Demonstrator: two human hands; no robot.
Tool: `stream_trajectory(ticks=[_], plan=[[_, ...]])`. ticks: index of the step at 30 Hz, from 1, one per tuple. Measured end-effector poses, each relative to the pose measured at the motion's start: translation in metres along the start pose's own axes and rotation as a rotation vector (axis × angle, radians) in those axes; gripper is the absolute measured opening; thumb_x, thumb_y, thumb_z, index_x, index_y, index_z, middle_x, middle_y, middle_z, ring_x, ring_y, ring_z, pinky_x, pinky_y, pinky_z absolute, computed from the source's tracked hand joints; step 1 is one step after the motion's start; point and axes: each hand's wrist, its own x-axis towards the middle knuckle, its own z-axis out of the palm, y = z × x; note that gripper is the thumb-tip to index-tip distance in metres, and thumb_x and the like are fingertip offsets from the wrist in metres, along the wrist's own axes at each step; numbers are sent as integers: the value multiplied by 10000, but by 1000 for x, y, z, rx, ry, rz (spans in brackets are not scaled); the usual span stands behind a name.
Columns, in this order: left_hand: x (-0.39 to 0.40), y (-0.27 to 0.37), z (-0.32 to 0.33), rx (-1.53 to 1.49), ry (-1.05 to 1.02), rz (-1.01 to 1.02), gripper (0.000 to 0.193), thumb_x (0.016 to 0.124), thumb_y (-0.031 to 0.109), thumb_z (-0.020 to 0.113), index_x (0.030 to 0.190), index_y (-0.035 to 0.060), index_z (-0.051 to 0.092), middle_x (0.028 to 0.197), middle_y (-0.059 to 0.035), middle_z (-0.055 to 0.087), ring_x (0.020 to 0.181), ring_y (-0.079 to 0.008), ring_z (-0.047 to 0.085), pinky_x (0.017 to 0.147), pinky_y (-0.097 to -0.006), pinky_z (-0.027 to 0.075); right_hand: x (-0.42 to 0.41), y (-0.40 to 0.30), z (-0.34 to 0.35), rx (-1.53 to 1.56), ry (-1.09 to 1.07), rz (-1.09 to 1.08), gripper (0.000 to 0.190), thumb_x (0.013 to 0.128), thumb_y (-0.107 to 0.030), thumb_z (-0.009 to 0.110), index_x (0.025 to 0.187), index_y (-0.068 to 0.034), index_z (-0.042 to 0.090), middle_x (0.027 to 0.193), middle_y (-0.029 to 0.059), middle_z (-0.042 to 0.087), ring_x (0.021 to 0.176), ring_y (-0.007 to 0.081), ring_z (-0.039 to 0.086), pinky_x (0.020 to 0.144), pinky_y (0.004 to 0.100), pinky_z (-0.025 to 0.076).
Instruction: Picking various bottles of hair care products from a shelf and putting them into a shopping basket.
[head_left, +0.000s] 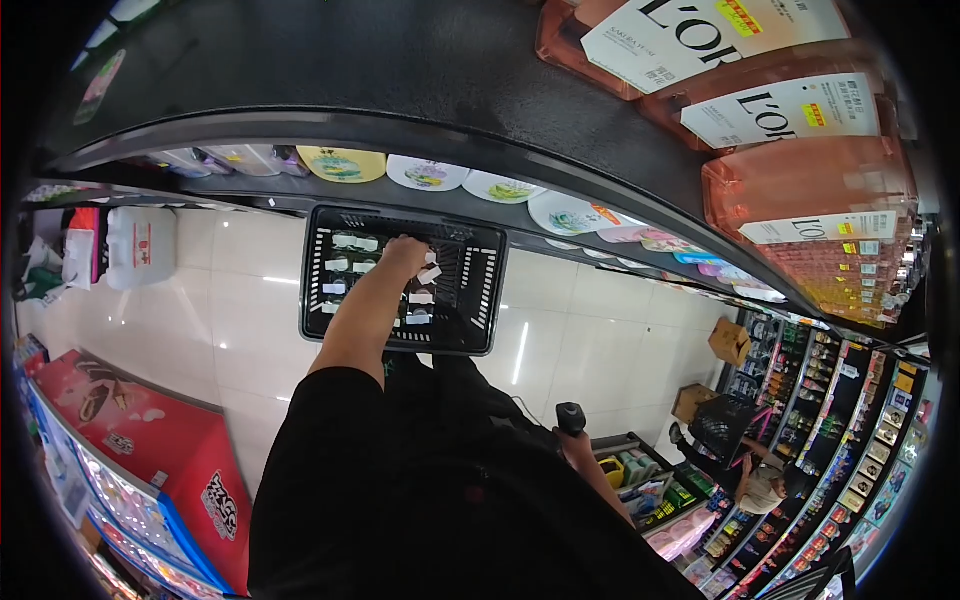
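My left hand (406, 256) reaches down into a black plastic shopping basket (480, 300) before me, its fingers curled among the items there. Its fingertips are hidden, so whether it grips one is unclear. Rows of small dark items with white labels (418, 298) fill the left and middle of the basket. A white-labelled item (430, 275) lies tilted just right of the hand. Down by my right side, my right hand (575, 445) is closed around a black handheld scanner (571, 418), from which a thin cord seems to run.
Dark shelves (480, 135) rise close beyond the basket, with pink pump bottles (810, 180) on the upper level and white bottles (427, 172) below. A red display box (165, 442) stands left, near a white jug (141, 247). Another person (761, 484) is by the right shelves, near cardboard boxes (729, 341).
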Motion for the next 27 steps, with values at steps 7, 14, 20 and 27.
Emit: stream_trajectory(ticks=[7,14,20,27], plan=[[-44,17,-33,96,105,56,334,876,269,642,1127,58,705,1218,-160,657,1182,-347,596,959,-481,513,-14,-9,29,62,15,-12,265,834,-278,801,891,-66,652,728,49,639,592,157,617,492,307,463],[-168,35,-89,-343,361,506,273,873,182,682,1114,56,696,1150,-177,682,1079,-398,644,948,-465,517,72,32,88,78,-134,-161,301,829,-320,822,944,-83,676,773,60,674,609,190,637,521,363,483],[-332,64,-292,-251,1035,733,250,837,33,699,1087,42,699,1101,-137,680,1006,-339,653,889,-427,522,42,-26,145,-8,-178,-243,340,833,-310,816,1033,-74,676,790,74,684,614,198,646,534,368,497],[-407,42,-401,-37,1338,747,317,832,20,702,1148,31,680,1169,-160,661,1076,-351,630,934,-426,494,42,-37,186,63,-179,-252,353,824,-280,818,1058,-49,686,816,102,697,590,208,648,516,362,498]])
